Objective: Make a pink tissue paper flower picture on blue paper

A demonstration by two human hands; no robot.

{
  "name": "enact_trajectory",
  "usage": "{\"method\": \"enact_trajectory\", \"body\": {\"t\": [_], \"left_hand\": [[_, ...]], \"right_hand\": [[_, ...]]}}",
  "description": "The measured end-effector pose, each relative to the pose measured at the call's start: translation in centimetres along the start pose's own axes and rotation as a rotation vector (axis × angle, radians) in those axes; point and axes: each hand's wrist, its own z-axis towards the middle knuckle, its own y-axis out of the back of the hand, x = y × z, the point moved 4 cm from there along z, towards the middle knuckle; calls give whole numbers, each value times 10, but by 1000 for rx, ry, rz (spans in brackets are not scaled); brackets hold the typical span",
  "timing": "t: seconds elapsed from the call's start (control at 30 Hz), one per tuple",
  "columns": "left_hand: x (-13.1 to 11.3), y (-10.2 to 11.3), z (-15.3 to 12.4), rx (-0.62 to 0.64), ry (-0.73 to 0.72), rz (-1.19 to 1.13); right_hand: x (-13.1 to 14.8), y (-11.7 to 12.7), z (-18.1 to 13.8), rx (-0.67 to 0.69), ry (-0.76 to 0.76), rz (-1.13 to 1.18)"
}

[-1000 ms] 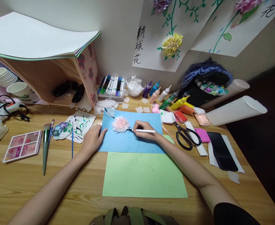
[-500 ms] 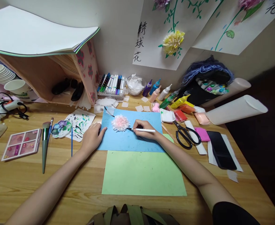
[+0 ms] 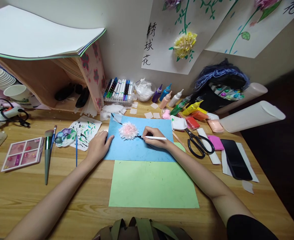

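Observation:
My right hand (image 3: 152,136) is closed around a white marker pen (image 3: 158,138). Its dark tip points left, at a black line beside a fluffy pink and white flower (image 3: 128,130). The flower sits on a sheet of blue paper (image 3: 126,151), and another black line runs from its upper left to the paper's corner. My left hand (image 3: 99,144) lies flat at the blue paper's left edge, thumb spread onto it, holding nothing. Under the front of the blue sheet lies light green paper (image 3: 153,186).
Black-handled scissors (image 3: 198,145), a phone (image 3: 236,160) and pink clay (image 3: 216,143) lie on the right. Paint bottles (image 3: 165,100) and a box of markers (image 3: 118,90) line the back. Brushes (image 3: 47,156), a paint-smeared sheet (image 3: 86,130) and a palette (image 3: 23,154) are on the left.
The whole view has shifted very slightly. Both hands and the marker pen stay in nearly the same place on the blue paper.

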Motion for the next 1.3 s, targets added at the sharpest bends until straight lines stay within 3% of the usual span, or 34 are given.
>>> {"method": "enact_trajectory", "body": {"t": [1.3], "left_hand": [[0,-1,0,17,1,-7]], "right_hand": [[-5,5,-2,10,-18,21]]}}
